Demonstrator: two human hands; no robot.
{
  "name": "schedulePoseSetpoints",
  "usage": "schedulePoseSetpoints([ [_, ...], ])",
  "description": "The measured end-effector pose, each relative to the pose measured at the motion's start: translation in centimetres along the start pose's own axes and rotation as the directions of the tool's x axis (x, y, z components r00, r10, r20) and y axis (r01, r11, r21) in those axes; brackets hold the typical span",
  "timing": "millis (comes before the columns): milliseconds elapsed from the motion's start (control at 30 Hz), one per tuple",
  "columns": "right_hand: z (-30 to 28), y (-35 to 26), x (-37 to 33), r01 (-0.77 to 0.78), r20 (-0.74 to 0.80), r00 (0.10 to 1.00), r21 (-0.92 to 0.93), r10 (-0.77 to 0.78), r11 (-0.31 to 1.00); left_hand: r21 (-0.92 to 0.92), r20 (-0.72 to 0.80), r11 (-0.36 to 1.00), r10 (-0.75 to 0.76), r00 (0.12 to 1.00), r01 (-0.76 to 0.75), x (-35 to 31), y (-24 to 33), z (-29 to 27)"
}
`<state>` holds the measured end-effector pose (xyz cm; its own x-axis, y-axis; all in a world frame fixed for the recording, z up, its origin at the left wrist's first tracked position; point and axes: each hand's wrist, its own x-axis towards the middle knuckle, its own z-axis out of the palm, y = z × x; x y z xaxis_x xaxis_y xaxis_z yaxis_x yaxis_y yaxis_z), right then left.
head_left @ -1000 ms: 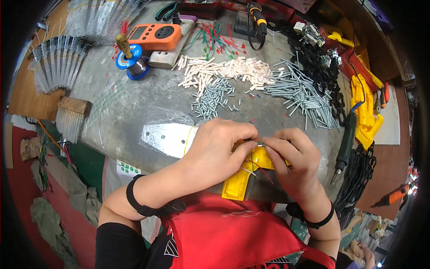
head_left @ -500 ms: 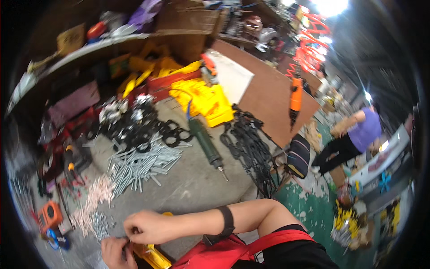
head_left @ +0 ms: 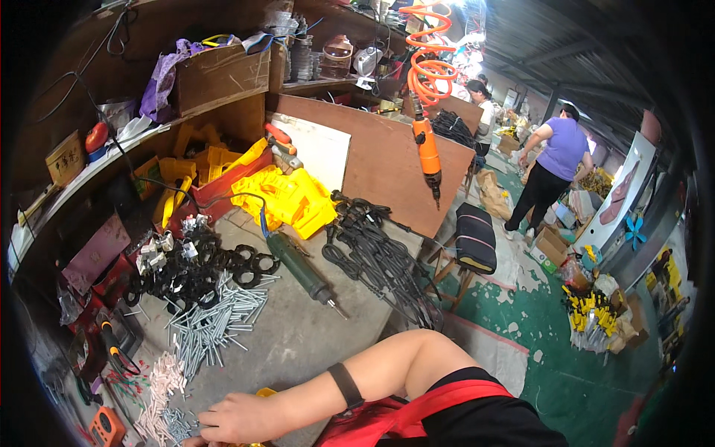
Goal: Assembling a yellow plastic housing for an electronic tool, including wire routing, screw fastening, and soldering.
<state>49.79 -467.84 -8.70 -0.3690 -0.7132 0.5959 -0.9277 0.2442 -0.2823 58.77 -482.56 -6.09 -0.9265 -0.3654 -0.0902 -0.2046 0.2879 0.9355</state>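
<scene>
My right hand is at the lower edge, fingers curled together over the bench; what they hold, if anything, is hidden. Just below it, only a sliver of my left hand shows, its fingers out of sight. A yellow plastic piece peeks out behind my right wrist. Close to the right fingertips lie small silver screws and a heap of pale pink small parts. Beyond them is a pile of long silver screws or pins.
A dark green power screwdriver lies mid-bench beside black cables. Black rings and yellow housings sit farther back. An orange screwdriver hangs from a coiled hose. A person in purple stands across the floor at right.
The view has swung, so the bench things now appear farther left and the hanging screwdriver too. My hands sit lower in the picture, and the left has mostly dropped out of sight.
</scene>
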Motion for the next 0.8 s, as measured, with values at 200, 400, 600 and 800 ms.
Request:
schedulePoseSetpoints([
  [200, 2.9, 2.1, 1.0, -0.793, 0.714, 0.596, 0.594, 0.368, 0.133, 0.615, 0.163, 0.43, 0.751, 0.64, -0.661, 0.5, -0.3, 0.3],
  [400, 0.5, 1.1, -0.3, -0.181, 0.086, 0.983, 0.405, 0.16, 0.896, 0.218, -0.034, 0.905, 0.381, 0.924, -0.365, 0.0, -0.2, 0.5],
  [600, 1.9, 1.6, 0.4, -0.456, 0.321, 0.889, 0.564, 0.326, 0.689, 0.22, 0.017, 0.891, 0.404, 0.915, -0.398, 0.7, -0.8, -0.1],
  [800, 2.1, 2.3, 0.3, -0.753, 0.732, 0.624, 0.657, 0.274, -0.04, 0.372, 0.008, 0.769, 0.557, 0.83, -0.52, 0.2, -0.6, 0.4],
])
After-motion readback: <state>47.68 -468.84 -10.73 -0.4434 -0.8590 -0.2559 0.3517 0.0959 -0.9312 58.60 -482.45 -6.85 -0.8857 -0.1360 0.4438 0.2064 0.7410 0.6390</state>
